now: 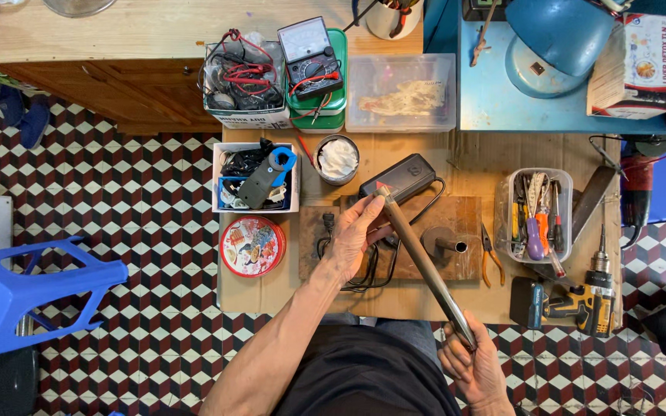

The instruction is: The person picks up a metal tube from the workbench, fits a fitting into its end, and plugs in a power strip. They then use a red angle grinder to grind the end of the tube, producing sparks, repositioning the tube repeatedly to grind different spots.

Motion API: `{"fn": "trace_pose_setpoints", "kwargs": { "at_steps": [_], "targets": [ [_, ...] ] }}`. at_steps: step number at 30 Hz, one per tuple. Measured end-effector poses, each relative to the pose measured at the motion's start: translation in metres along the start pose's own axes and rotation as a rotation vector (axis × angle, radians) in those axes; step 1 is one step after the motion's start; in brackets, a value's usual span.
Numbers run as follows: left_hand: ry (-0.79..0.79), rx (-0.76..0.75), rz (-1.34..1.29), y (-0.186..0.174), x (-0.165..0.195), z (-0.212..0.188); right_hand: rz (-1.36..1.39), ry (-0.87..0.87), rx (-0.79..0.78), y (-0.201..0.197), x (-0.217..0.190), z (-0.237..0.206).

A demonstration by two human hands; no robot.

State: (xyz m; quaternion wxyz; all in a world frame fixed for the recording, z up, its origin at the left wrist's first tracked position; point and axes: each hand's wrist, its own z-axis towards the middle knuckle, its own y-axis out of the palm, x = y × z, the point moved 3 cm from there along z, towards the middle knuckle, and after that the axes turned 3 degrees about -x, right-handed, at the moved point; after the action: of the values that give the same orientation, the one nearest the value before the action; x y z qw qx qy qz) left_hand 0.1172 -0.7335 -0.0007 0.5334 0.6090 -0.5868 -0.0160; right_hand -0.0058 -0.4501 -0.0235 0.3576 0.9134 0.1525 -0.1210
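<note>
I hold a long brown-and-silver metal tube (424,262) slanting over the workbench. My left hand (354,239) pinches its far tip, which has a small orange end. My right hand (472,362) grips its shiny near end close to my lap. Under the tube lie a wooden board (464,212), a black box-shaped device (398,177) with black cable (364,273) and a short metal pipe stub (445,243).
A round red tin (252,246), a white box of tools (256,177), a multimeter (311,50), a clear tub of screwdrivers (535,216), orange pliers (489,258) and a cordless drill (580,304) crowd the bench. A blue plastic stool (17,296) stands left.
</note>
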Motion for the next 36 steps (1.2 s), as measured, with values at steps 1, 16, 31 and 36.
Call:
{"fn": "trace_pose_setpoints", "kwargs": {
  "at_steps": [1, 16, 31, 36],
  "targets": [
    [-0.003, 0.015, 0.012, -0.001, -0.001, 0.001, -0.009, -0.002, 0.0, 0.003, -0.001, 0.0],
    [-0.043, 0.179, 0.072, -0.043, -0.041, 0.0, -0.046, -0.128, 0.182, 0.007, -0.021, -0.002],
    [0.002, 0.12, 0.199, -0.009, -0.051, -0.008, -0.044, -0.092, 0.186, -0.012, -0.028, -0.006],
    [-0.029, 0.07, 0.217, 0.003, -0.051, -0.011, -0.01, -0.109, 0.184, 0.0, -0.024, -0.01]
  ]
}}
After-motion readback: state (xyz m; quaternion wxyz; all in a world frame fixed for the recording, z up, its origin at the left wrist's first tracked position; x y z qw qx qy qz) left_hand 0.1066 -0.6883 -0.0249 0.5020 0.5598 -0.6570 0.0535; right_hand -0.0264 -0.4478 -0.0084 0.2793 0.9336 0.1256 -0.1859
